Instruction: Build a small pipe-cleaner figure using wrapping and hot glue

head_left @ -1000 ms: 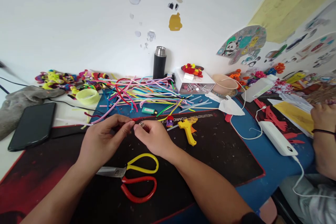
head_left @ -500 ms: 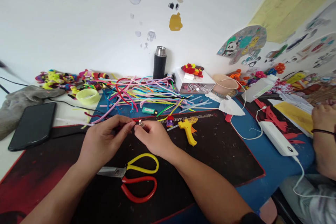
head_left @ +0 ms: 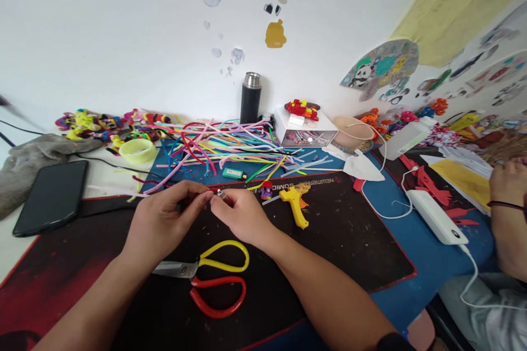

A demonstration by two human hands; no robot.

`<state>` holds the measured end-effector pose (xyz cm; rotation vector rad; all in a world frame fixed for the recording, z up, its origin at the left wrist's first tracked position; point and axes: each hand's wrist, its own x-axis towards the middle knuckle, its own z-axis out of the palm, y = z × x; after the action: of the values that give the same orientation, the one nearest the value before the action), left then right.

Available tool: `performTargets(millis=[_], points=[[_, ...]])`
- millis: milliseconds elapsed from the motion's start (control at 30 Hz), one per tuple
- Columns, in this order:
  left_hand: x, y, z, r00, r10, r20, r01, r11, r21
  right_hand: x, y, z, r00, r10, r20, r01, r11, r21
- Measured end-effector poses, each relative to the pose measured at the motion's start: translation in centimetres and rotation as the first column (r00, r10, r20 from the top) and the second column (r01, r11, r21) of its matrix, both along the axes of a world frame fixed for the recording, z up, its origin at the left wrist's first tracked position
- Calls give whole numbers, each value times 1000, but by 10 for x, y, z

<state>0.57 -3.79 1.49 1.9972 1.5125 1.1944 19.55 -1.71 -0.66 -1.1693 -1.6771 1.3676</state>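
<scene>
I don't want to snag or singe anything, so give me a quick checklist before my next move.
1. Left grip closed on the small red piece: ok.
2. Right grip holding the metal-topped object: ok.
3. No flame at its top: cannot tell; a tiny bright spot shows.
4. Scissors clear of left forearm: not ok, blades run behind it.
5. Glue gun clear of both hands: ok.

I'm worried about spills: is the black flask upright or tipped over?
Upright: the black flask stands in front of the white wall, its silver top uppermost.
</scene>
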Motion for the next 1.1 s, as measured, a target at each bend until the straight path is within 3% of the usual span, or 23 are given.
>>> performTargets(millis=[300,667,833,967,1100], points=[[0,0,0,1000,-3,-1,3,1000,23,1,1,-2,1000,-2,-17,2,1000,-10],[1,0,5,998,56,20,-55,998,-32,2,-1,-3,989,137,-52,-138,990,-1],[-4,3,-1,995,101,17,-100,994,-49,2,0,-2,991,132,-32,-133,991,-11],[-11,6,-4,984,175,27,-172,981,-95,5,0,3,995,93,-18,-93,995,41],[-13,9,2,977,201,65,-192,973,-125,10,1,5,995,40,89,-55,982,179]])
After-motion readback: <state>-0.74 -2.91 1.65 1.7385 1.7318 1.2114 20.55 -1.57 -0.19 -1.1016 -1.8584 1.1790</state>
